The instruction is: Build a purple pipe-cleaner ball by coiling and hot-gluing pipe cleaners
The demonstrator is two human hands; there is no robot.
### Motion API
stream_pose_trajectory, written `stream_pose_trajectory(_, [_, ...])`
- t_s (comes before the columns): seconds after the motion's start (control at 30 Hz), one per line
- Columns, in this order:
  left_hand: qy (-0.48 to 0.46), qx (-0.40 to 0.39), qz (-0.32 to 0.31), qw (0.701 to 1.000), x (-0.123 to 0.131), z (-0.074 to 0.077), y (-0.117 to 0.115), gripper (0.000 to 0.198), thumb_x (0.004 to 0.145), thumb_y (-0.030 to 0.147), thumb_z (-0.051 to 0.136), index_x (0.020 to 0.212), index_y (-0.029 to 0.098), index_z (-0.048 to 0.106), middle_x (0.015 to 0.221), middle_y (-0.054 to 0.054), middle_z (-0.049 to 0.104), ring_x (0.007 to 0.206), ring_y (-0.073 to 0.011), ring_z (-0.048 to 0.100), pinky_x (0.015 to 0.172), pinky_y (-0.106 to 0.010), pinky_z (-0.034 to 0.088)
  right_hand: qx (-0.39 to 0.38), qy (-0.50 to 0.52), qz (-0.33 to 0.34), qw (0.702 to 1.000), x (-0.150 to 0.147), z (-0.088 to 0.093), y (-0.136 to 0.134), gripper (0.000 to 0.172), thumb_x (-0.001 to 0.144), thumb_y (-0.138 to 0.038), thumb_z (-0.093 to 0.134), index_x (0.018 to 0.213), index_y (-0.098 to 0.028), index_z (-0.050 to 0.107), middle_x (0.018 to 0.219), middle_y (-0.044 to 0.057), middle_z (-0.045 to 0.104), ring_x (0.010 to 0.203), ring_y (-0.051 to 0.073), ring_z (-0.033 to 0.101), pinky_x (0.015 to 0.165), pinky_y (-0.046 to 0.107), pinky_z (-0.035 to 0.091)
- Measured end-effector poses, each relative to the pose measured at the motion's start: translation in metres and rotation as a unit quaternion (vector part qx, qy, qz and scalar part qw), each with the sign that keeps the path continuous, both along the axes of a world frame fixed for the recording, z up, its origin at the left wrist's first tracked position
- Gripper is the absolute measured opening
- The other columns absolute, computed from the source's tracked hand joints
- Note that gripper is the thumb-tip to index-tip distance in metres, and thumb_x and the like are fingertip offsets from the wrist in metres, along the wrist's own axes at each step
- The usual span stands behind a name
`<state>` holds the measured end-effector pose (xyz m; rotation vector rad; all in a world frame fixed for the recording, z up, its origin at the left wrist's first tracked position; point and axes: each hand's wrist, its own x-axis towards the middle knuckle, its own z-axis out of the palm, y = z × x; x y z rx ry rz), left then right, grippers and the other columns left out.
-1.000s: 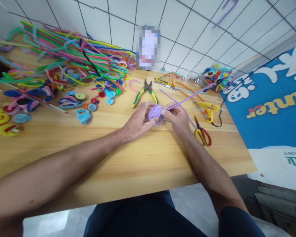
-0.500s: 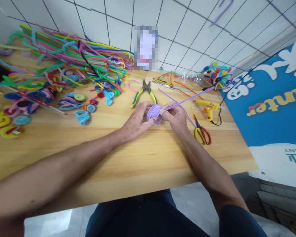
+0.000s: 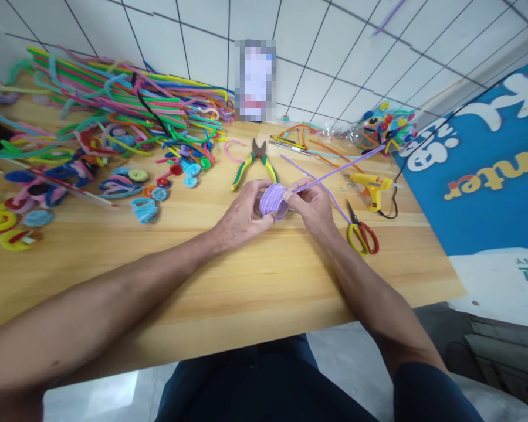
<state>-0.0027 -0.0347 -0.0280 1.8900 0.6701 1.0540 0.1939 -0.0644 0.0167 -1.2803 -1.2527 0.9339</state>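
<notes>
A coil of purple pipe cleaner, wound in several rings, is held above the table between my hands. My left hand wraps round its left side, thumb along the bottom. At the coil's right edge my right hand pinches the purple pipe cleaner, whose long free end sticks out to the upper right. What the coil is wound on, if anything, I cannot make out. Another purple pipe cleaner lies on the table behind my right hand. Pliers with green and yellow handles lie open just beyond my left hand.
Scissors and a yellow glue gun with its cord lie to the right. A large heap of coloured pipe cleaners and finished twisted pieces covers the left. A phone leans on the tiled wall. A bag of coloured bits sits at the back right.
The view has shifted slightly. Both hands keep their hold on the purple coil, and the right hand's pinch at its edge looks much the same.
</notes>
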Motion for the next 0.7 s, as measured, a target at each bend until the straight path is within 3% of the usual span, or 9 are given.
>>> stream_pose_trajectory(0.37, [0.008, 0.001, 0.000, 1.000, -0.0018, 0.0017, -0.0003, 0.054, 0.090, 0.028, 0.072, 0.140, 0.020, 0.053, 0.137, -0.014, 0.068, 0.124, -0.0269, 0.070, 0.110, -0.047, 0.060, 0.016, -0.011, 0.002, 1.000, -0.0008, -0.0010, 0.0002, 0.040, 0.071, -0.050, 0.093, 0.078, -0.025, 0.063, 0.069, -0.004, 0.065, 0.064, 0.014, 0.061, 0.063, 0.029, 0.054])
stream_pose_trajectory(0.5, [0.000, -0.028, 0.007, 1.000, -0.0020, 0.0063, -0.0023, 0.045, 0.098, 0.040, 0.070, 0.136, 0.021, 0.054, 0.134, -0.013, 0.070, 0.119, -0.0251, 0.071, 0.104, -0.043, 0.061, 0.020, -0.012, 0.005, 1.000, -0.0023, -0.0015, -0.0009, 0.034, 0.073, -0.046, 0.090, 0.079, -0.025, 0.064, 0.071, -0.004, 0.066, 0.065, 0.014, 0.061, 0.064, 0.029, 0.055])
stream_pose_trajectory(0.7, [0.003, -0.022, 0.006, 1.000, -0.0028, 0.0056, -0.0004, 0.039, 0.099, 0.035, 0.067, 0.134, 0.022, 0.055, 0.127, -0.009, 0.071, 0.112, -0.0228, 0.072, 0.099, -0.039, 0.061, 0.019, -0.013, 0.005, 1.000, -0.0034, -0.0043, -0.0019, 0.033, 0.074, -0.047, 0.088, 0.081, -0.025, 0.064, 0.071, -0.005, 0.064, 0.063, 0.012, 0.058, 0.061, 0.027, 0.052])
